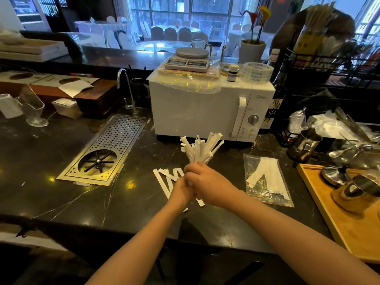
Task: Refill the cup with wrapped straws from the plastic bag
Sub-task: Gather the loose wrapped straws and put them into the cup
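Observation:
Both hands grip one bundle of white paper-wrapped straws [198, 148] above the dark counter, its tops fanning out upward. My right hand [207, 182] wraps the bundle from the right. My left hand [182, 191] closes on its lower part from the left. Several loose wrapped straws [166, 177] lie flat on the counter just left of my hands. The clear plastic bag [267, 179] lies flat to the right with a few wrapped straws inside. A metal cup [304, 144] stands beyond the bag, at the right. Whether a cup sits behind my hands is hidden.
A white microwave [205, 108] stands right behind the bundle. A steel rinser tray [107, 149] is sunk into the counter at left, with a tap [126, 87] behind it. A wooden tray [349, 219] with metal tools lies at right. The counter's front edge [123, 233] is near.

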